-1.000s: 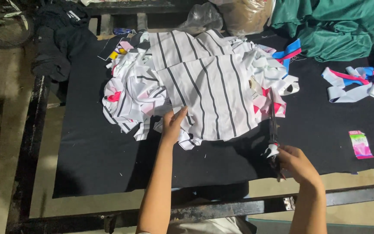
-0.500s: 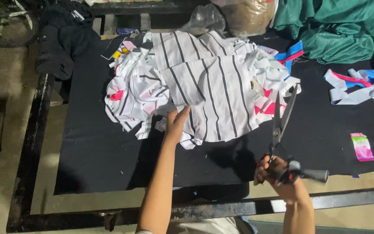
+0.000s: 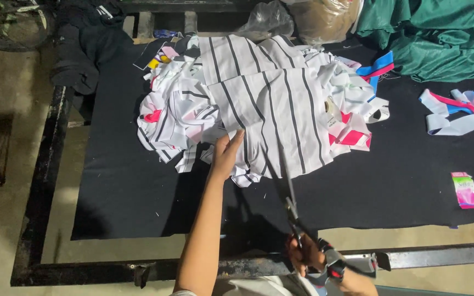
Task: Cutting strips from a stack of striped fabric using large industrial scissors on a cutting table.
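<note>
A heap of white fabric pieces with black stripes and pink patches lies on a black cloth spread over the table. My left hand rests flat on the near edge of the top striped piece. My right hand grips the handles of long scissors, whose blades point up toward the striped fabric just right of my left hand. The blade tips reach the fabric's lower edge.
Green cloth is bunched at the back right, with white, pink and blue strips and a small pink packet on the right. Dark clothing hangs at the back left, plastic bags behind. A metal table frame borders the left.
My right hand with the scissors has shifted left and nearer to me, and the blades now point at the striped fabric beside my left hand. The left hand has stayed on the fabric.
</note>
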